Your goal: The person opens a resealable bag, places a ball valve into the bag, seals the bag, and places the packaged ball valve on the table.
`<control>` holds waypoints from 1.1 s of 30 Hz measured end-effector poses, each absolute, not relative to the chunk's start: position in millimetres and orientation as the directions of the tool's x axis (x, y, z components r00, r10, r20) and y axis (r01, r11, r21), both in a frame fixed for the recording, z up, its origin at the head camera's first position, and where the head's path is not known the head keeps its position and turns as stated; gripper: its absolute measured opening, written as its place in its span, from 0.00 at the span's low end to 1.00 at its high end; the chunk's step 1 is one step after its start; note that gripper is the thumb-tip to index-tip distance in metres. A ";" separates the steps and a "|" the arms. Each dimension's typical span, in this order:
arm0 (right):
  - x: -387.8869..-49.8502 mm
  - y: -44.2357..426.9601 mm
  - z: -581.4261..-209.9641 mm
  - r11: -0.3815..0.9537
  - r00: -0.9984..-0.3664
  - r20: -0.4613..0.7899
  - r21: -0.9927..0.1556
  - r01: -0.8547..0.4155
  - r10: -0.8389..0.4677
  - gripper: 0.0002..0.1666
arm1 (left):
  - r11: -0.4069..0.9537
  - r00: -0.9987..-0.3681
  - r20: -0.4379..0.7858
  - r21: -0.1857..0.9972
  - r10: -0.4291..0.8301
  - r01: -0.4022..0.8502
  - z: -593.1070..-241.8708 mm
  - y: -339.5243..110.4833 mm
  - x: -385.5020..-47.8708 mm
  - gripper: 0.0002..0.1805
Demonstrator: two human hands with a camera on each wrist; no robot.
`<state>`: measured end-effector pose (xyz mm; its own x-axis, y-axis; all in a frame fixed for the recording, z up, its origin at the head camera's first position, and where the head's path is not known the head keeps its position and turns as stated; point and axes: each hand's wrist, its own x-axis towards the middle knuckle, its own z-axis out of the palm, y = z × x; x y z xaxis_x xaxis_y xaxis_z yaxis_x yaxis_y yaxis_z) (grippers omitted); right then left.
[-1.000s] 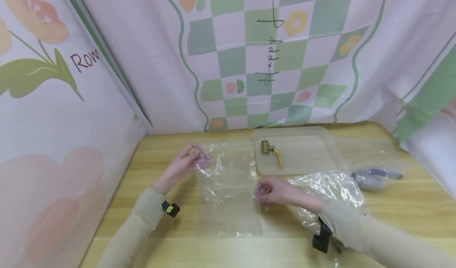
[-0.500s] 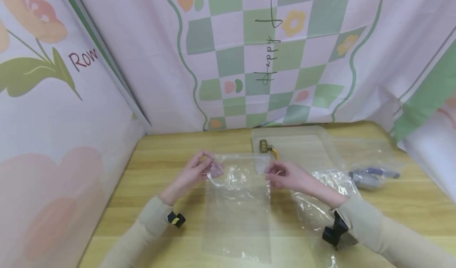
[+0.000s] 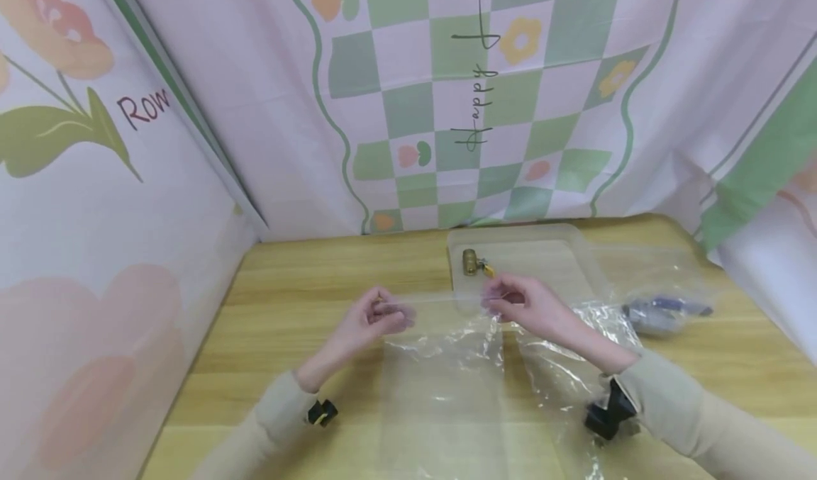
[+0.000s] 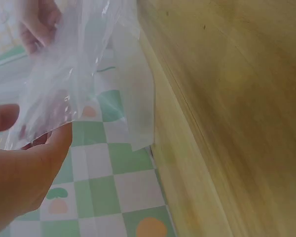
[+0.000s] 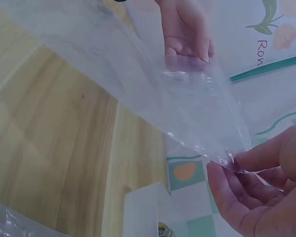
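Observation:
A clear plastic bag [image 3: 443,388] hangs between both hands, its upper edge stretched from one to the other. My left hand [image 3: 370,327] holds the top left corner, fingers bent at the film. At the top right corner my right hand [image 3: 532,310] pinches the edge between thumb and fingers, which the right wrist view shows at the bag's corner [image 5: 222,155]. In the left wrist view the film [image 4: 54,94] crosses the left hand [image 4: 29,168] and partly covers its fingers.
Behind the right hand lies a translucent tray [image 3: 555,253] with a brass valve [image 3: 470,261]. To the right are a crinkled clear bag [image 3: 562,374] and another bag with a blue-handled tool [image 3: 667,310] inside. Curtains hang behind the wooden table [image 3: 306,274].
Both hands have moved right and the left one nearer the body. The bag has come along, and its top edge is now lower in view. The right hand now covers the valve's yellow handle partly.

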<state>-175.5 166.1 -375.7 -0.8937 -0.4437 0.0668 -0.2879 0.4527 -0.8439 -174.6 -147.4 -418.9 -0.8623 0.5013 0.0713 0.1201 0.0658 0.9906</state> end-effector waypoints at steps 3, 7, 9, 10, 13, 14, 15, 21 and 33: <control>-173.7 166.8 -375.7 0.458 -0.886 0.104 -0.825 -0.331 -0.452 0.11 | 0.133 -0.877 0.059 0.981 0.478 0.138 -415.9 -143.5 -170.2 0.16; -171.1 166.6 -376.0 0.470 -0.870 0.156 -0.790 -0.393 -0.467 0.10 | 0.215 -0.888 0.101 0.952 0.449 0.217 -412.9 -138.6 -166.6 0.16; -170.4 166.0 -376.3 0.490 -0.869 0.169 -0.768 -0.412 -0.466 0.09 | 0.258 -0.892 0.138 0.928 0.430 0.268 -412.9 -136.5 -165.7 0.16; -170.0 165.5 -376.1 0.498 -0.868 0.174 -0.759 -0.419 -0.465 0.09 | 0.270 -0.893 0.156 0.919 0.422 0.288 -412.7 -135.7 -165.0 0.16; -169.1 163.7 -374.9 0.517 -0.873 0.174 -0.746 -0.419 -0.456 0.10 | 0.290 -0.896 0.203 0.898 0.396 0.332 -413.8 -133.6 -163.4 0.13; -168.7 163.1 -374.0 0.521 -0.876 0.169 -0.746 -0.414 -0.452 0.11 | 0.295 -0.895 0.221 0.890 0.388 0.348 -414.2 -133.0 -162.8 0.13; -168.3 162.7 -372.9 0.521 -0.877 0.165 -0.748 -0.410 -0.452 0.11 | 0.293 -0.893 0.238 0.885 0.383 0.361 -414.3 -132.3 -162.1 0.12; -167.0 162.4 -365.5 0.528 -0.875 0.172 -0.739 -0.419 -0.453 0.07 | 0.279 -0.869 0.347 0.848 0.352 0.452 -414.6 -128.1 -159.2 0.09; -165.5 162.9 -360.1 0.524 -0.834 0.237 -0.684 -0.507 -0.498 0.04 | 0.284 -0.818 0.470 0.777 0.332 0.562 -418.0 -121.7 -156.7 0.07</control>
